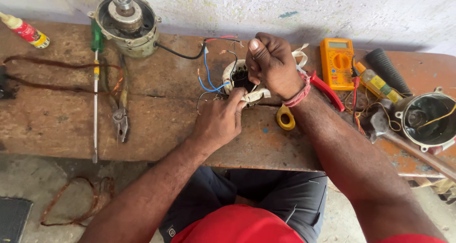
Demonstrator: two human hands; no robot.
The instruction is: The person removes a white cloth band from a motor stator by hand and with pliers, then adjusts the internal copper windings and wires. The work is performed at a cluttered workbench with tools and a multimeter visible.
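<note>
Both forearms reach up from the bottom edge and meet over the middle of the worn wooden desk (61, 124). The left hand (219, 122) lies knuckles up, fingers curled tight around the near rim of a small round stator (239, 77) wrapped in pale tape, pinning it to the desk. The right hand (271, 65) arches above it from the right, wrist bent, a pink band on the wrist, fingers bunched in a narrow pinch on something at the stator's top; what it pinches is hidden. Blue, red and black wires (208, 76) fan out from the stator to the left. A black lead runs on to a motor housing (127, 22) at the far edge. Pliers (120, 114) and a screwdriver (96, 91) lie well left; a multimeter (337, 63) sits to the right.
</note>
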